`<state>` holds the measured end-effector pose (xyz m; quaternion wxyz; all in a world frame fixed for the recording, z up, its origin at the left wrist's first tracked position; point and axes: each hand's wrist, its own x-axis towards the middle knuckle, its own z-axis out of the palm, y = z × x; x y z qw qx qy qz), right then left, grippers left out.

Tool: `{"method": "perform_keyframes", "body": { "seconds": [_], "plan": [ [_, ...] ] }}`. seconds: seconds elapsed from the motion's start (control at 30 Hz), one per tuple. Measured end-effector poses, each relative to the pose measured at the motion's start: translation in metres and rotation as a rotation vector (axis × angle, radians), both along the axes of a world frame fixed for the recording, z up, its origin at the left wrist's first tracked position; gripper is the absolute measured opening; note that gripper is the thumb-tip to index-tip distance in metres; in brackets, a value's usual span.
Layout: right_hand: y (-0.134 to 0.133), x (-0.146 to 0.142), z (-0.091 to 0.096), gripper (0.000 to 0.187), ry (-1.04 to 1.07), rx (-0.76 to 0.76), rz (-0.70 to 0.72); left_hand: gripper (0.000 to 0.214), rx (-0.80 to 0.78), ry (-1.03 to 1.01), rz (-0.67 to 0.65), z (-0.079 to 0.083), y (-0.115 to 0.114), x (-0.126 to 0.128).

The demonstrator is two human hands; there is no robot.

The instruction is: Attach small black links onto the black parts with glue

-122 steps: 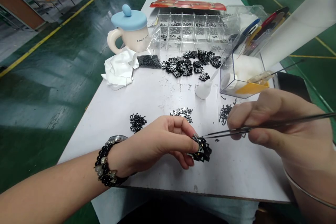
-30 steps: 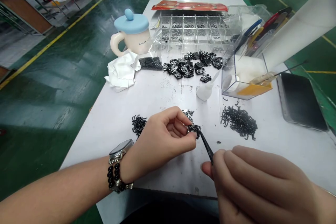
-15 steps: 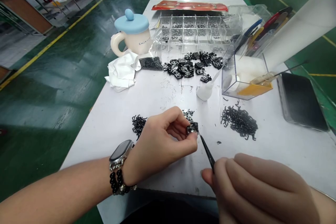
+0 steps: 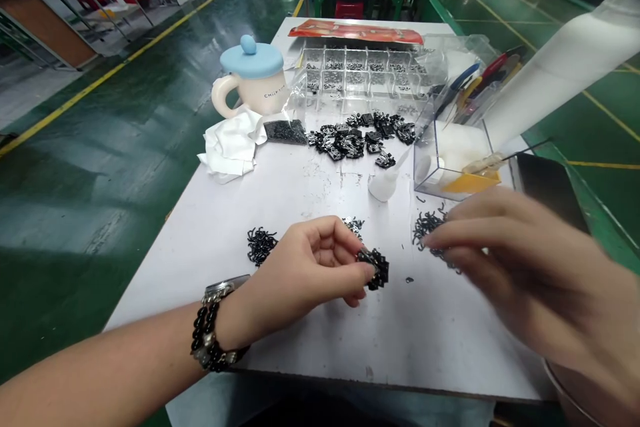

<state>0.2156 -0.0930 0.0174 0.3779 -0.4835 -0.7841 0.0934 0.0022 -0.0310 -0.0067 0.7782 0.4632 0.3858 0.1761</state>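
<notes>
A white-topped table [image 4: 285, 197] stands on a glossy green floor [image 4: 155, 153] marked with yellow lines. At its left side, a cream mug with a blue lid [image 4: 253, 80] sits behind a crumpled white tissue [image 4: 233, 147]; nearer the person lies a small pile of black curved pieces [image 4: 260, 245]. Beside it, the left hand [image 4: 295, 273], with a watch and black beads at the wrist, pinches a small black part [image 4: 379, 270] between thumb and fingers, held up near the middle of the table's front. Just behind the knuckles are scattered silvery pieces [image 4: 355, 225]; farther back, a cluster of black parts [image 4: 345, 139] lies in front of a clear compartment tray [image 4: 367, 85]. A little white bottle [image 4: 383, 187] stands right of centre, near a clear box [image 4: 425, 177] of supplies. The right hand [image 4: 525, 260] is motion-blurred, its fingertips over or beside a second pile of black curved pieces [image 4: 425, 228], partly covering it; its fingers are bent, but whether they grasp anything cannot be told.
</notes>
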Motion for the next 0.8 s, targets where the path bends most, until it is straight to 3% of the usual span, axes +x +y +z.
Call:
{"method": "perform_keyframes", "body": {
  "seconds": [0.17, 0.43, 0.6, 0.8],
  "plan": [
    [0.007, -0.016, -0.023, 0.015, 0.075, -0.104, 0.149, 0.029, -0.017, 0.053, -0.032, 0.004, -0.002, 0.003],
    [0.010, -0.020, -0.028, 0.010, 0.073, -0.105, 0.153, 0.023, 0.022, 0.071, -0.058, 0.006, -0.003, 0.003],
    [0.011, -0.021, -0.032, 0.014, -0.011, -0.019, 0.183, 0.024, 0.024, 0.094, -0.080, 0.006, -0.003, 0.004],
    [0.005, -0.020, -0.037, 0.022, -0.167, 0.147, 0.114, 0.021, 0.091, 0.129, -0.049, 0.007, -0.004, 0.005]
  ]
}}
